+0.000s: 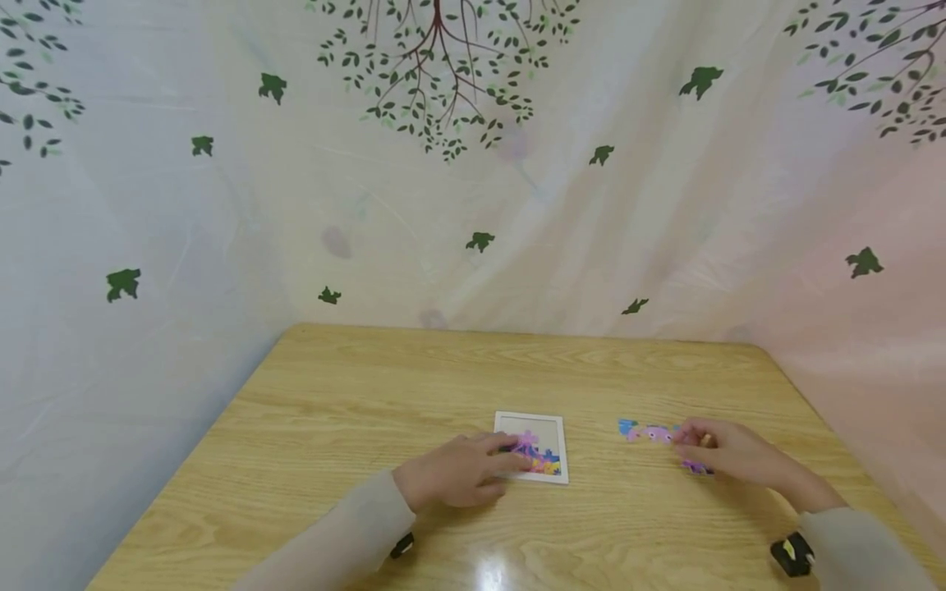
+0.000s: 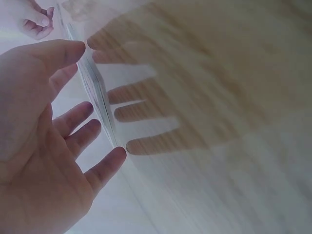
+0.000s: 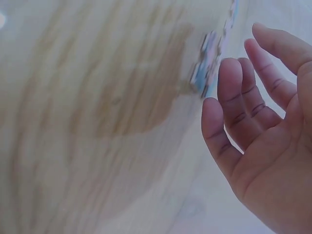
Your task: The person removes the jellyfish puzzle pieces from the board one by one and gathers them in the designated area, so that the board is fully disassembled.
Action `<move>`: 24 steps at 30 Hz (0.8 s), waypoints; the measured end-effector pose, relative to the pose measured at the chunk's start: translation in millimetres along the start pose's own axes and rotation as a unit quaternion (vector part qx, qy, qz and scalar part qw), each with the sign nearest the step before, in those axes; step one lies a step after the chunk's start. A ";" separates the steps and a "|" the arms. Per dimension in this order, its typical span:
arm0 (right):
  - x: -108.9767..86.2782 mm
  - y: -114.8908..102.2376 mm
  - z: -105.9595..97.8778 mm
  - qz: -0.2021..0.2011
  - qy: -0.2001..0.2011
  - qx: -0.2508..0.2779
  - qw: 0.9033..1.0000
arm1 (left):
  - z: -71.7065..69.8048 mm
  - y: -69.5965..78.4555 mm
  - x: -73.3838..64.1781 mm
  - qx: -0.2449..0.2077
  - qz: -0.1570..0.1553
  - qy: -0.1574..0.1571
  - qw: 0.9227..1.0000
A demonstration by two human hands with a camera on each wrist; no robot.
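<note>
The wood-grained tabletop [image 1: 369, 369] carries a white-framed puzzle board [image 1: 564, 451], partly filled along its near side, and, apart to its right, loose colourful puzzle pieces [image 1: 656, 433].

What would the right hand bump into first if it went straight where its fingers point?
The right hand would probably meet the loose pink puzzle piece, unless it passes above; height is unclear.

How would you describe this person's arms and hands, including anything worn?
The left hand and right hand show no gloves or rings. The left sleeve and right sleeve are plain and pale greyish beige. A small black item shows beside the left one; a blocky black item with a yellowish mark shows beside the right. Neither can be identified.
</note>
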State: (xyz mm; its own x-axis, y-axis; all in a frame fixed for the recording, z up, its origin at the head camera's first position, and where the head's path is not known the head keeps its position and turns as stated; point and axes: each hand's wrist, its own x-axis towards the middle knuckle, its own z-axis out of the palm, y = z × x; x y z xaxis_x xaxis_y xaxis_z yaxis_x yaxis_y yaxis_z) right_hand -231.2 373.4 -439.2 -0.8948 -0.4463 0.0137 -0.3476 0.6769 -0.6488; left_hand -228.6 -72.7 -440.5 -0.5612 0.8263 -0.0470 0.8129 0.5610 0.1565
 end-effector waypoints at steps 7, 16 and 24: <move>16.7 -17.9 4.5 0.004 -0.012 0.019 1.000 | -2.0 -2.8 -8.7 0.005 -0.002 -0.002 1.000; 45.5 -36.7 21.9 -0.006 -0.032 0.001 0.999 | -2.4 -2.7 -9.7 0.015 0.012 -0.001 1.000; 74.5 -66.7 44.9 -0.031 -0.052 0.013 0.998 | -6.5 -0.9 -7.9 0.012 0.002 -0.015 1.000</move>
State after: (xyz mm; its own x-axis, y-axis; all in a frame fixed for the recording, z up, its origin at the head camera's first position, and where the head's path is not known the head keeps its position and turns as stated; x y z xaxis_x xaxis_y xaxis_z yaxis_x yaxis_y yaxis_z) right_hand -262.0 268.8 -429.0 -0.8376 -0.5458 -0.0234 -0.3925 0.6311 -0.6690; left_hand -225.9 -80.1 -433.9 -0.5531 0.8296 -0.0765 0.8188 0.5582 0.1340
